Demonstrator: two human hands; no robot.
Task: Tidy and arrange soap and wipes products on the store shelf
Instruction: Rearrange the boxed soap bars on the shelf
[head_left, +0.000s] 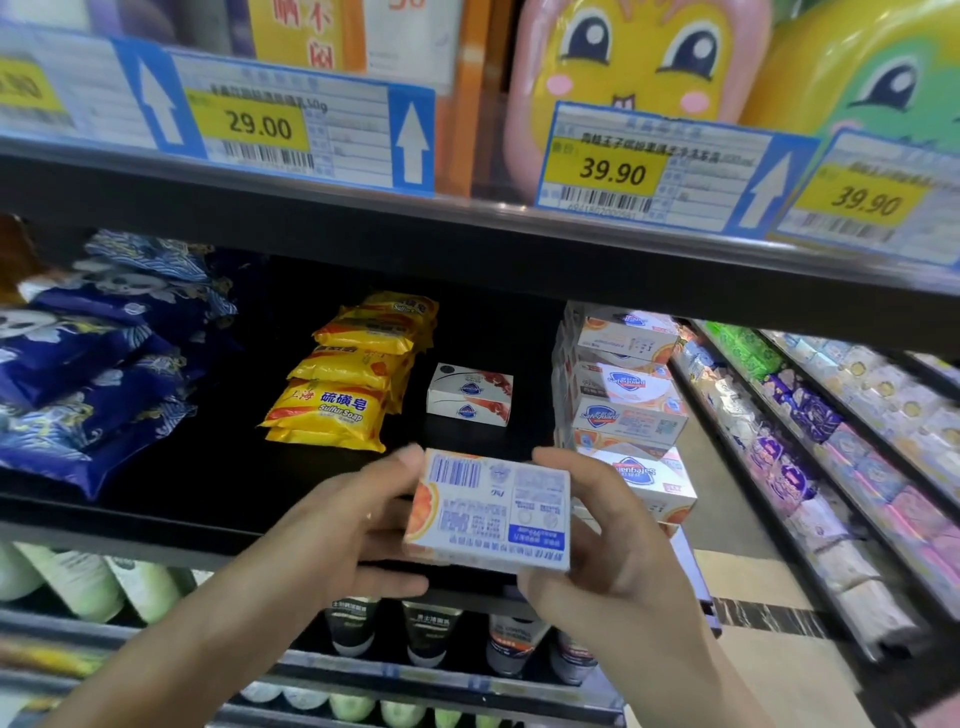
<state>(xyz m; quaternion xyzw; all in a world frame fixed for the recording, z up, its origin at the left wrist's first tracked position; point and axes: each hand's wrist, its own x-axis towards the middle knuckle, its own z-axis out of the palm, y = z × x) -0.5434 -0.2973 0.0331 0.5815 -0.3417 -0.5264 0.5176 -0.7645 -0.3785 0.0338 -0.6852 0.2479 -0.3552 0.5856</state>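
A white soap box with orange fruit print (491, 512) hovers at the front edge of the dark middle shelf (156, 525), barcode side facing me. My left hand (358, 525) grips its left end and my right hand (608, 540) grips its right end. Behind it a white and red soap box (470, 395) stands alone on the shelf. To the right rises a stack of matching orange-print soap boxes (626, 400). Yellow sulfur soap packs (337, 400) are piled left of centre. Blue wipes packs (93, 364) lie in a heap at the far left.
The upper shelf rail carries price labels 29.00 (260, 124) and 39.90 (613, 171), with cartoon-faced bottles (634, 57) above. Tubes and green bottles (431, 634) fill the shelf below. A neighbouring rack with purple and pastel packs (810, 441) runs along the right, across a floor gap.
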